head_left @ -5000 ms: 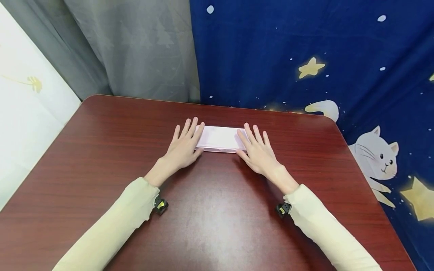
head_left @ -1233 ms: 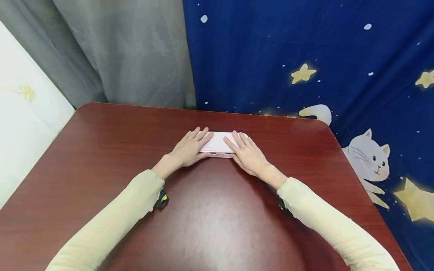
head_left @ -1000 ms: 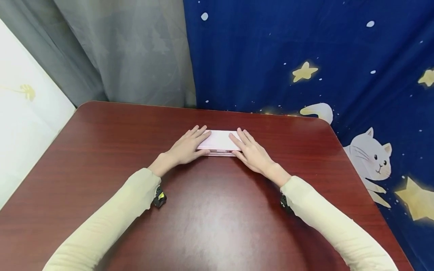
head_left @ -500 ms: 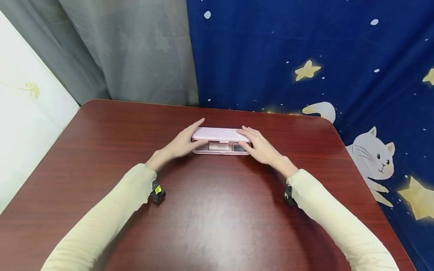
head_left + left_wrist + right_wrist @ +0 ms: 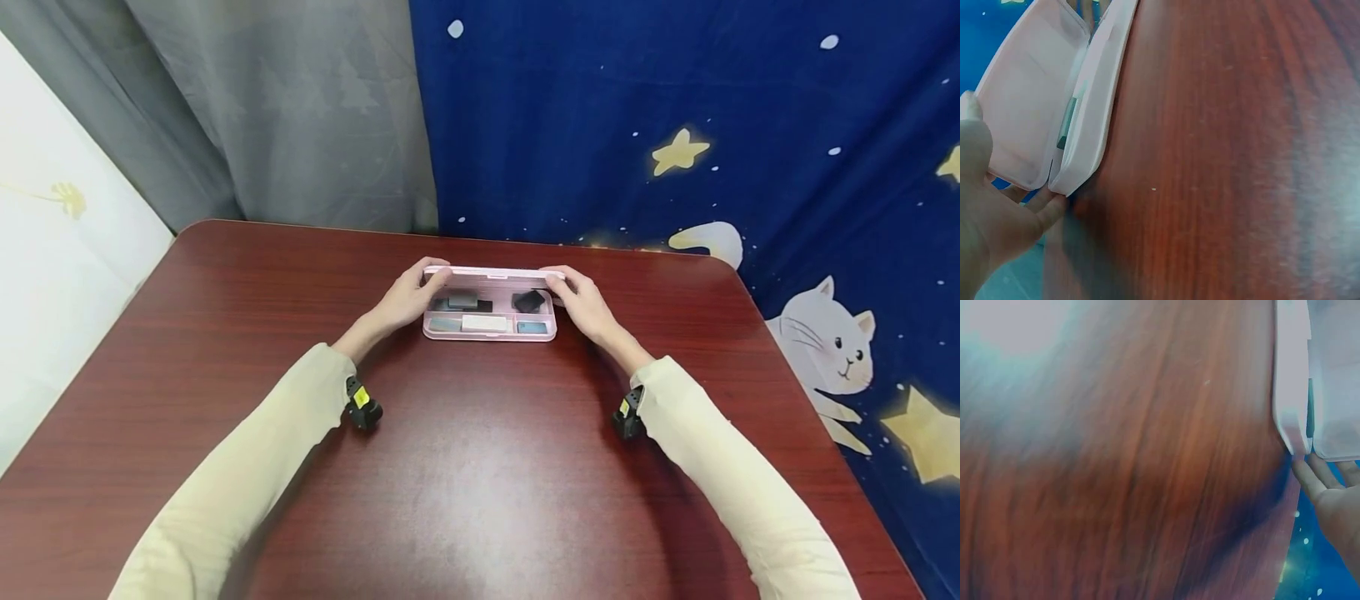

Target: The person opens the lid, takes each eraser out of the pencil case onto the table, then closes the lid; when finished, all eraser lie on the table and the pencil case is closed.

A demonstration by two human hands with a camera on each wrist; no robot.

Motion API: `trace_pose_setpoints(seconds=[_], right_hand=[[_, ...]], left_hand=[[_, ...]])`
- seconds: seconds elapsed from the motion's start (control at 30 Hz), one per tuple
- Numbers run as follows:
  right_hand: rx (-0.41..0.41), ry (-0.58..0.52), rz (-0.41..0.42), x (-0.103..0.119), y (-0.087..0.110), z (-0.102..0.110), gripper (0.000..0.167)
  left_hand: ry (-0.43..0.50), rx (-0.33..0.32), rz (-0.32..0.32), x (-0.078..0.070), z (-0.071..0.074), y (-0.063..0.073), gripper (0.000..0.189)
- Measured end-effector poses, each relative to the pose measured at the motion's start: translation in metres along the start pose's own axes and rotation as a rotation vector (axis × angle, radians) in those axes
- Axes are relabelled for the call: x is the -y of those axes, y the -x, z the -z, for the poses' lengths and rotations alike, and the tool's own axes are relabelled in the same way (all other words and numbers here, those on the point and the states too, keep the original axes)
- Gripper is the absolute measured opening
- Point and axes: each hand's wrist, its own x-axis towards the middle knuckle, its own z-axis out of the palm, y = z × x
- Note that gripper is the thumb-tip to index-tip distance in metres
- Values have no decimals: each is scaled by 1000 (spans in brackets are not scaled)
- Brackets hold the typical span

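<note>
A pink pencil case lies on the table with its lid raised upright at the back. My left hand grips the lid's left end, thumb in front; in the left wrist view other fingers touch the case near its hinge corner. At the right end, my right hand holds the lid between thumb and fingers. Inside the case lie a white block, a blue block, a grey piece and a black item, too small to identify.
The dark red wooden table stretches out around the case. Behind it hang a grey curtain and a blue curtain with stars and a cat. Each wrist wears a small black camera.
The pencil case was closed with both hands laid on it. Its lid has swung up and back, uncovering the contents, and both hands have moved up with the lid's ends.
</note>
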Motion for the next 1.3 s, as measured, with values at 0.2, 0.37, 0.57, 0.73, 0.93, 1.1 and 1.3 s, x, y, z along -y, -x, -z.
trace_pose_setpoints(seconds=[0.2,0.37,0.57,0.73,0.93,1.1,1.3], right_hand=[[-42,-210,-154,5,-10,-1,46],[-66,-239,-232,7,-18,2,50],[-111,-277,-321,6,-27,4,43],[-45,-294,-417,6,-33,6,44],[-8,-329,-505,3,-39,4,47],[21,-343,-494,-1,-37,6,49],[29,-397,-476,-8,-35,9,43]], left_hand=[[84,-21,15,1,5,-5,46],[197,-5,101,4,11,-10,54],[263,21,177,7,16,-21,52],[295,20,239,9,16,-26,50],[293,-17,313,10,12,-27,51],[278,-25,331,12,7,-26,55],[306,-39,307,18,6,-25,46]])
